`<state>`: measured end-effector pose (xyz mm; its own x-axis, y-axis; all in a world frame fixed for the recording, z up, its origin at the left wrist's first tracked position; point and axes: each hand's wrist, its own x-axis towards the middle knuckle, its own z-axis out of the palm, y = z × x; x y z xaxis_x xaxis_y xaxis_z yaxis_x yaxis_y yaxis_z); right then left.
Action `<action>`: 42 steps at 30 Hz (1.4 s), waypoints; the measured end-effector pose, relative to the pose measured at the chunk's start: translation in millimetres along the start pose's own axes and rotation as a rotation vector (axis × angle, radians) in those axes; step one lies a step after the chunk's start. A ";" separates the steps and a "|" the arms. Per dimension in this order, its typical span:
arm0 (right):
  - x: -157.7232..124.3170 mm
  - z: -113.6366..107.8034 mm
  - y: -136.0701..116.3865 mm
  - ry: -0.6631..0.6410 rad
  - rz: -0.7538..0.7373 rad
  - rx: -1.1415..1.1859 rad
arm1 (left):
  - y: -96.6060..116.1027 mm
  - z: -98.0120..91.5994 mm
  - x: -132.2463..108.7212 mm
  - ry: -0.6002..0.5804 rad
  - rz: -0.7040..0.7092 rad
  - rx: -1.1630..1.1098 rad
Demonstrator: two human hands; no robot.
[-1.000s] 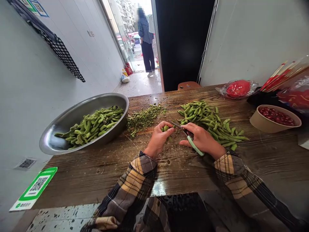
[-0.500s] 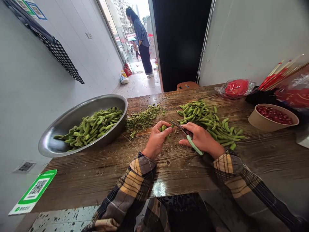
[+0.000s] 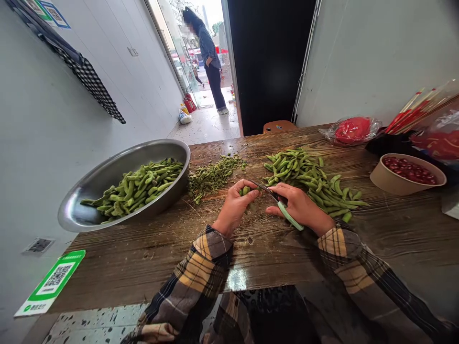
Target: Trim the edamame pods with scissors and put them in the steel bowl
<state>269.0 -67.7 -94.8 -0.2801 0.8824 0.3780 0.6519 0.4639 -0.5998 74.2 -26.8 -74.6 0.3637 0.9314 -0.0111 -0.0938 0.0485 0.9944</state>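
Observation:
My left hand (image 3: pixel 234 205) is closed around green edamame pods (image 3: pixel 245 190), partly hidden by its fingers. In my right hand (image 3: pixel 299 205) are scissors (image 3: pixel 289 216) with pale green handles, their blades reaching to the pods at my left fingertips. Beyond my right hand lies a heap of whole edamame pods (image 3: pixel 311 177) on the wooden table (image 3: pixel 172 267). A pile of small green trimmings (image 3: pixel 215 177) lies beyond my left hand. To the left, a tilted steel basin (image 3: pixel 86 196) holds many more pods.
On the right stand a paper bowl of dark red seeds (image 3: pixel 409 174), a red item in clear plastic (image 3: pixel 353 130) and red-and-white sticks (image 3: pixel 405 112). A green QR-code card (image 3: pixel 52 282) is at the table's left edge. A person (image 3: pixel 211 62) stands in the doorway.
The scissor blades have closed together at the pods by my left fingertips. Both hands stay nearly in place. The person in the doorway has shifted posture slightly.

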 end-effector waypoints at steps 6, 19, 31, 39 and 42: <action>0.6 1.1 4.1 0.007 -0.020 0.020 | 1.8 -1.0 -0.3 0.005 -0.017 -0.049; 3.0 -4.0 0.7 0.255 0.054 0.011 | 11.3 -2.6 3.2 0.029 0.008 -0.173; 0.1 3.6 11.8 0.318 0.026 0.054 | 138.5 -129.1 5.0 0.585 0.310 0.699; 3.0 -1.0 10.6 0.445 0.040 0.092 | 146.2 -177.3 1.8 0.557 0.333 1.033; 3.1 -9.9 5.4 0.552 0.072 0.124 | 123.1 -135.7 3.9 0.357 0.387 1.109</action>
<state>278.6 -63.2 -89.9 0.1934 0.7560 0.6254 0.5588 0.4391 -0.7035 -61.7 31.7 33.5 0.1964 0.8712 0.4500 0.7636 -0.4238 0.4871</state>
